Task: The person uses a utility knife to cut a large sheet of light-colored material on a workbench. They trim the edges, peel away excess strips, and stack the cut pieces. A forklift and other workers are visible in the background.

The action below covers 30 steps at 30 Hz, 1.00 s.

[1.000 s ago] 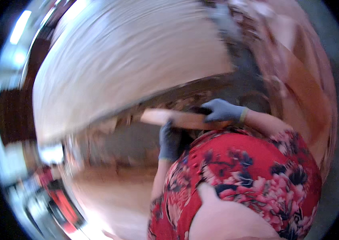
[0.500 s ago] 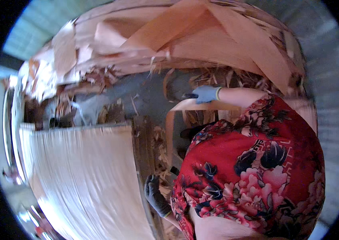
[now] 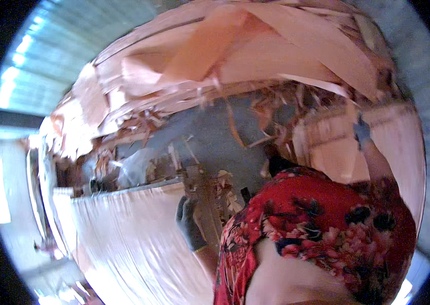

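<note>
My left hand (image 3: 188, 223), in a dark grey glove, rests against the right edge of a tall stack of pale veneer sheets (image 3: 123, 239); blur hides whether it grips the stack. My right hand (image 3: 361, 131), in a blue glove, is raised at the far right. It is closed on the upper edge of a pale veneer sheet (image 3: 403, 147) that hangs beside me. My red flowered garment (image 3: 326, 229) fills the lower right and hides the lower part of that sheet.
A big heap of torn, curled veneer sheets (image 3: 235, 61) towers behind. Wood scraps and splinters (image 3: 225, 190) litter the grey floor (image 3: 210, 137) between heap and stack. A white sack-like bundle (image 3: 136, 170) lies at left, and corrugated roofing (image 3: 72, 46) shows above.
The view has swung as I turned. My right hand rose from the scraps to the sheet at the right. My left hand moved up along the stack's edge.
</note>
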Available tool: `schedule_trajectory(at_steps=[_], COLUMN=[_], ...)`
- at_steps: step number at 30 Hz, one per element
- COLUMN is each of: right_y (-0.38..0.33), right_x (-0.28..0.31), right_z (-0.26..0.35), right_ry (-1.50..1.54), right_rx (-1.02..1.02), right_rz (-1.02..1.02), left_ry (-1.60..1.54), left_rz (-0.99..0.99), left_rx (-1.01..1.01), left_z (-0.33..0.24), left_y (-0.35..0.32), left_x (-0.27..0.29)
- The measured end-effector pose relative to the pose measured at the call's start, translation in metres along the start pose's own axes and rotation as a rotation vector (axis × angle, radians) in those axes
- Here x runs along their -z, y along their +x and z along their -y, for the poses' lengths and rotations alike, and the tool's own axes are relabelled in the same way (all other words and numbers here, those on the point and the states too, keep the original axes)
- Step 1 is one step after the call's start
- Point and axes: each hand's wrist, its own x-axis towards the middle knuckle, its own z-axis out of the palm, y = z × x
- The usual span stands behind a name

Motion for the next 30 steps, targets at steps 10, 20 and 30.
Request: schedule_trajectory(at_steps=[10, 20, 30], right_y=[0.089, 0.170, 0.176], right_x=[0.020, -0.082, -0.195], right_z=[0.055, 0.079, 0.169], right_ry=[0.083, -0.140, -1.000], right_rx=[-0.178, -0.150, 0.765], right_rz=[-0.358, -0.293, -0.159], left_ry=[0.002, -0.233, -0.308], left_rz=[0.120, 0.044, -0.004], left_rx=[0.031, 0.189, 0.121], left_z=[-0.058, -0.025, -0.058], left_y=[0.079, 0.162, 0.288], left_x=[-0.096, -0.066, -0.037])
